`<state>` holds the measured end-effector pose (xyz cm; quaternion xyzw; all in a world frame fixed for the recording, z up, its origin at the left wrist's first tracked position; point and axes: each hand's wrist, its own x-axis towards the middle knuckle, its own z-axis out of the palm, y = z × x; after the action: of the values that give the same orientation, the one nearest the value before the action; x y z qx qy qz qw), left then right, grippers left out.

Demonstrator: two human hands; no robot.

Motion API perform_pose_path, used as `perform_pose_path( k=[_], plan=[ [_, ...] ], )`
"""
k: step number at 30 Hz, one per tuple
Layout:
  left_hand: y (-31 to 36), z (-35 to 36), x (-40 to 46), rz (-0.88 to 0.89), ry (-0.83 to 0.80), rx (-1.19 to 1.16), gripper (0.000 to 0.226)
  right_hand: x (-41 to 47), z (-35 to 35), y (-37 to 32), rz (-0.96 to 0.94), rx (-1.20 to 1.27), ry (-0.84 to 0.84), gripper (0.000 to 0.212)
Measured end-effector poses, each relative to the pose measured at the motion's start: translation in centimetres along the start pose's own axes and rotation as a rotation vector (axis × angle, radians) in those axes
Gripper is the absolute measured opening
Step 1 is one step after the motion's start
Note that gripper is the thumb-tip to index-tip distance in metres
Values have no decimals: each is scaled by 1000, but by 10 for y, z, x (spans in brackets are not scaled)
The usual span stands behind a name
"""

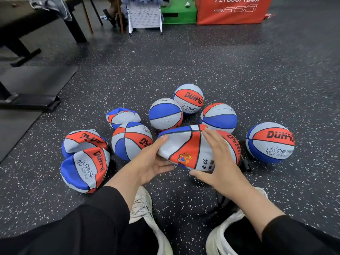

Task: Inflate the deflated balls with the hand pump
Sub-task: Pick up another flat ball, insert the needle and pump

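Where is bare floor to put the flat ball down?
Bare floor lies beyond the round balls, toward the orange box, and right of the rightmost ball. Around the held flat ball it is crowded.

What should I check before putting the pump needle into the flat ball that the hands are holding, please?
1. Ball in hand is a deflated one: ok. The held ball is collapsed and folded.
2. Ball supported on both sides: ok. The left hand is under its near left edge and the right hand lies flat on top.
3. Valve hole located: cannot tell. No valve shows on the upper face.
4. Pump within reach: cannot tell. Only a black object peeks out behind the right hand.
5. A hand free for the pump: not ok. Both are on the ball.
6. Inflated balls kept apart: ok. The round ball sits clear on the right.
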<state>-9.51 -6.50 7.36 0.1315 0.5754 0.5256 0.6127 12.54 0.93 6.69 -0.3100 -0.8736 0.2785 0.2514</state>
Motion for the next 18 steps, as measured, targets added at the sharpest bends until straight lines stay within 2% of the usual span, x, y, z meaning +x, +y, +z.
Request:
perform_pose_path(
  k=[1,3,5,8,10,12,14,18],
  plan=[
    [-2,-1,-1,46,2,-23,52,-1,-1,-3,69,168,10,114],
    [-6,-1,-2,141,-20,-89,37,3,-3,-7,246,479,156,113],
    [-8,0,-1,205,-86,-167,42,12,-8,-11,411,567,298,105],
    [-5,1,2,252,-171,-180,58,21,-14,-13,590,787,181,66],
    [-4,0,2,249,-210,-134,58,19,-16,-14,603,884,166,49],
    [-4,2,1,238,-249,-70,56,17,-20,-13,571,946,212,44],
    [-5,2,1,232,-266,-31,56,15,-24,-13,533,1016,219,44],
    [-3,3,1,231,-292,-15,58,14,-30,-10,474,1051,243,59]
  ],
)
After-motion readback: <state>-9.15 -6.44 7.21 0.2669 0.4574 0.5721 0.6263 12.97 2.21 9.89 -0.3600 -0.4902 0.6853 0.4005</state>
